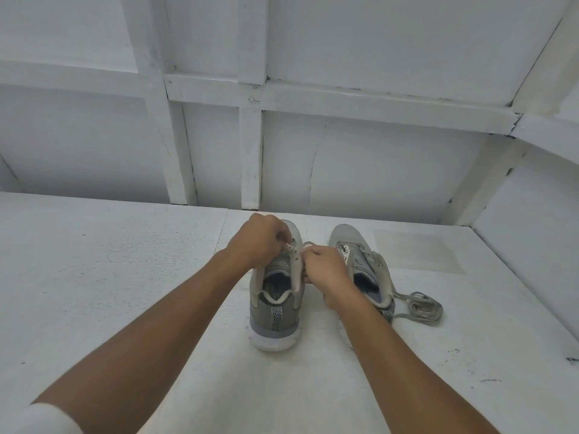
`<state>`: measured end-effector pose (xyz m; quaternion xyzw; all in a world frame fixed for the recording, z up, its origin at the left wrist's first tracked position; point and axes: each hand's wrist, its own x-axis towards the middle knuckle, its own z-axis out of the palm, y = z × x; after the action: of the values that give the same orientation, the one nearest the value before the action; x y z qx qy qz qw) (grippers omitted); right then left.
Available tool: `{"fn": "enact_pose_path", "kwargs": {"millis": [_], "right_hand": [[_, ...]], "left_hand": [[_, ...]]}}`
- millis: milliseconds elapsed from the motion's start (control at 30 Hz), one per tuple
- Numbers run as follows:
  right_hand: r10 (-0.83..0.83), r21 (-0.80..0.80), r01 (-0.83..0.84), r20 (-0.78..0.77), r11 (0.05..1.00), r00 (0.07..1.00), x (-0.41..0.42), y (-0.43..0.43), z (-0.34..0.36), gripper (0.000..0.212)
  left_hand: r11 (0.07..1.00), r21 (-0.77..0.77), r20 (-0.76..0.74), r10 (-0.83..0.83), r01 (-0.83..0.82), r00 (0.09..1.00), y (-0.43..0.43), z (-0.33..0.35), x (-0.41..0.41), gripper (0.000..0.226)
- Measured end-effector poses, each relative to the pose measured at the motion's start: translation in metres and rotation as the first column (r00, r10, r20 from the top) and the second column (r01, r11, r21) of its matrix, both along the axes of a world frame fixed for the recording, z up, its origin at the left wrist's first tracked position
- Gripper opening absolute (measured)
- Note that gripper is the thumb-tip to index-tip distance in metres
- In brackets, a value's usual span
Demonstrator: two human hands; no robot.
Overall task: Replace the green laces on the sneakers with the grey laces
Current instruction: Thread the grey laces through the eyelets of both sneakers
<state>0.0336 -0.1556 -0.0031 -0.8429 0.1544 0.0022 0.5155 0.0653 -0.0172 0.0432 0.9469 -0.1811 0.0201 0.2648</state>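
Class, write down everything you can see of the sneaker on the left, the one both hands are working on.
The left sneaker stands upright on the white surface, heel towards the camera, toe away. Its upper looks like grey fabric with paler trim round the collar and eyelet strips, a black-and-white herringbone pull tab at the heel and a thick white sole. The left hand pinches a pale lace at the eyelets; the right hand grips the right eyelet strip.
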Motion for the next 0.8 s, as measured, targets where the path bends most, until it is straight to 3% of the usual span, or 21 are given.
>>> {"fn": "enact_pose_path", "kwargs": {"millis": [800], "right_hand": [[0.025,-0.006,-0.025,0.005,1.0,1.0,0.0004,-0.0036,-0.0013,0.029]], "left_hand": [[1.0,-0.024,-0.018,-0.008,0.008,1.0,-0.0057,-0.0087,0.0039,0.016]]}}
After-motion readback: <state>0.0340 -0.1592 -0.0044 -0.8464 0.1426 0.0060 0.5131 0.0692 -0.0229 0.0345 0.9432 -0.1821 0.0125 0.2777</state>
